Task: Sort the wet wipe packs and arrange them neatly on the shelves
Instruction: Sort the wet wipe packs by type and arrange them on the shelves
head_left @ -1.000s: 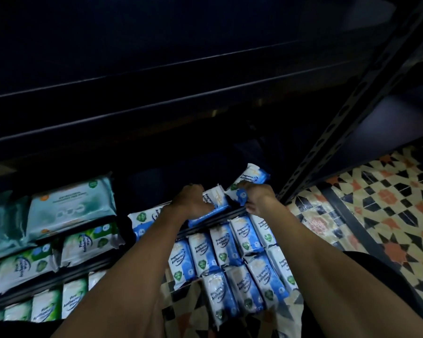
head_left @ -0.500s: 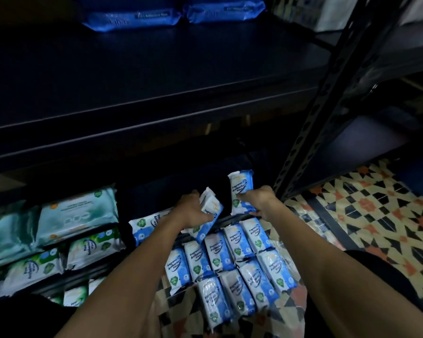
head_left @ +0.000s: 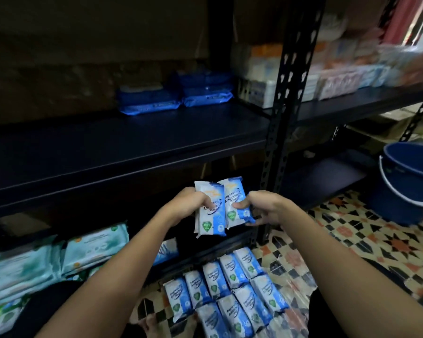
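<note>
Two blue-and-white antibacterial wipe packs are held upright side by side in front of the dark shelf unit. My left hand (head_left: 189, 206) grips the left pack (head_left: 210, 215); my right hand (head_left: 259, 207) pinches the right pack (head_left: 236, 203). Below them, several more packs of the same kind (head_left: 226, 293) lie in two rows on the patterned floor. The middle shelf (head_left: 122, 147) is dark and mostly bare, with two dark blue wipe packs (head_left: 176, 96) at its back. Pale green packs (head_left: 59, 259) fill the lower shelf on the left.
A black perforated upright post (head_left: 286, 113) stands just right of my hands. Boxes and packets (head_left: 327, 71) crowd the right-hand shelf. A blue bucket (head_left: 410, 181) sits on the tiled floor at the right. A plastic sheet (head_left: 296, 289) lies under the floor packs.
Both hands have risen from the floor rows and brought their packs together, upright and side by side. My view has tilted up, revealing the middle shelf, the right shelf and the bucket.
</note>
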